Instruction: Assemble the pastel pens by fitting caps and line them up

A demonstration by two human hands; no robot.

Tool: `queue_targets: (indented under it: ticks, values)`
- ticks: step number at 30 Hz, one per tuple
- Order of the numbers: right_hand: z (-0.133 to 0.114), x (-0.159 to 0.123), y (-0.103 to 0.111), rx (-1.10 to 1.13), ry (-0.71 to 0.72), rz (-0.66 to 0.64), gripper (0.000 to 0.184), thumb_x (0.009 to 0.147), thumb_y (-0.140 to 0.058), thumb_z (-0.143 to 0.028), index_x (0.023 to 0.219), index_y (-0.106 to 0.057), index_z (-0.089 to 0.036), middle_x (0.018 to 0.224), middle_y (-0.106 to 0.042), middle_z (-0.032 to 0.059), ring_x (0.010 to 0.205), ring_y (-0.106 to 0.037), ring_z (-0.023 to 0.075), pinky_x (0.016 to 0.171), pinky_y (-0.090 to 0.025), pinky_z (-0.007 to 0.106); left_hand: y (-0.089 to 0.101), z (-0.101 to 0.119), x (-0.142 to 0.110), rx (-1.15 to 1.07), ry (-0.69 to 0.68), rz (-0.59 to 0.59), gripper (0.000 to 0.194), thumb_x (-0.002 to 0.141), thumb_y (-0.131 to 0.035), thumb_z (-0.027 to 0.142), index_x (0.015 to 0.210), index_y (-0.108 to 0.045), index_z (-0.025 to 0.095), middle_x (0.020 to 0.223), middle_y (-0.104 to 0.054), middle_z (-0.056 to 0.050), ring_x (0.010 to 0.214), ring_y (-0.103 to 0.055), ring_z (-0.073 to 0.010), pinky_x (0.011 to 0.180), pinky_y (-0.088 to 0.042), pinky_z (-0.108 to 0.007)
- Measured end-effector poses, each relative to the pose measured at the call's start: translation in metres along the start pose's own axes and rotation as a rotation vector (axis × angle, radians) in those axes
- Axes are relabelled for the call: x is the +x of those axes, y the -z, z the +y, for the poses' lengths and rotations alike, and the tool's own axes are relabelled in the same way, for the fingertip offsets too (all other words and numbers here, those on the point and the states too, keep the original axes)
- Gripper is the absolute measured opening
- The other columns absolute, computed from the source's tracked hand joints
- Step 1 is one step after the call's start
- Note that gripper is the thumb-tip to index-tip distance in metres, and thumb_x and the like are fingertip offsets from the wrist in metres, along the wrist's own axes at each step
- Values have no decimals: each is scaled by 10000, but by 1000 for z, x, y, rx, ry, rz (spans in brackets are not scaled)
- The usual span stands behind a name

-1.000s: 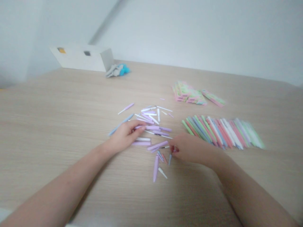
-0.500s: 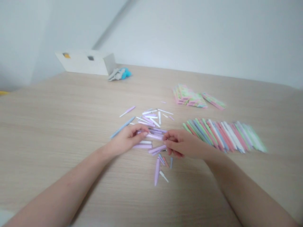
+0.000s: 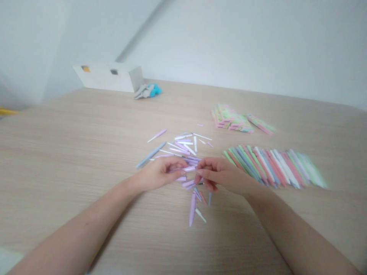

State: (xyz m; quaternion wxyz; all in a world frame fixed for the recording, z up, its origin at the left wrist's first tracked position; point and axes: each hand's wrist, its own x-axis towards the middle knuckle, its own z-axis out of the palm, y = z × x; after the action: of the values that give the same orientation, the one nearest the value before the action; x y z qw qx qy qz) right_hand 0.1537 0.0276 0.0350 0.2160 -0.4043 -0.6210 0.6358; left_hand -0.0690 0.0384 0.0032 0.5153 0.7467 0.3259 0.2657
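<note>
A light purple pen barrel (image 3: 189,169) lies level between my two hands, over a loose heap of pen parts. My left hand (image 3: 160,172) is closed, with thumb and fingers pinched round the barrel's left part. At its right end my right hand (image 3: 220,172) is pinched, fingertips on the barrel's tip; any small part in there is hidden. Purple and white pen parts (image 3: 183,144) lie scattered just beyond the hands. Nearer to me are a purple barrel (image 3: 192,210), a white piece (image 3: 200,215) and several small coloured pieces.
To the right, a row of coloured pens (image 3: 275,166) lies side by side. Behind it are stacked pink-green packets (image 3: 229,117) and a single packet (image 3: 260,124). A white box (image 3: 107,78) and a grey-blue glove (image 3: 147,91) sit at the back left. A blue pen (image 3: 151,154) lies left.
My left hand has slid right along the purple barrel, closer to my right hand, so less of the barrel shows. The whole view has shifted slightly.
</note>
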Motion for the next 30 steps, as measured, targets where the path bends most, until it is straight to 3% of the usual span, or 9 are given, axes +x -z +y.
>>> queue_targets:
  ticks: [5,11,15,19,22,27,30]
  values:
    - [6,2,2,106,17,0,165,792,-624,-293,848,-576,-145,731,-662,-5,435,-474,24,384,-351,147,1,1,-1,-122,-7,-32,154,875,-524,258,974,-543,141,767,-572,-1,671,-506,-102,606,-389,-207]
    - [9,4,-4,113,6,18,183,766,-648,-299,844,-580,-147,703,-659,-3,437,-484,33,390,-356,152,0,2,-1,-65,-59,65,281,868,-548,259,1131,-555,162,1070,-606,-57,939,-554,-155,815,-432,-267]
    - [12,7,-10,68,0,26,201,769,-645,-307,866,-585,-141,603,-624,-27,431,-503,49,403,-382,161,-4,5,0,49,-54,18,214,871,-546,300,987,-624,138,892,-641,-38,810,-568,-145,742,-440,-259]
    - [15,9,-14,76,-19,1,248,757,-654,-331,888,-565,-141,683,-662,1,440,-529,59,407,-417,178,-7,3,0,105,-42,46,222,877,-531,319,915,-634,126,819,-632,-37,765,-566,-148,706,-438,-261]
    - [15,9,-15,99,-24,-7,258,767,-648,-351,894,-559,-144,725,-670,11,471,-564,68,434,-444,188,-6,2,0,68,-64,53,205,878,-526,304,909,-629,129,816,-625,-31,756,-556,-139,702,-432,-254]
    - [15,8,-13,236,-12,38,260,791,-628,-377,875,-515,-158,836,-681,40,687,-671,125,577,-508,223,-2,2,-1,-42,-61,114,170,866,-542,283,893,-616,132,775,-580,1,706,-511,-108,654,-400,-222]
    - [15,7,-13,237,8,77,245,815,-606,-373,866,-476,-172,791,-683,31,641,-659,117,543,-488,213,-1,3,-2,-88,-43,130,162,853,-566,289,864,-612,134,753,-562,14,673,-489,-93,628,-389,-207]
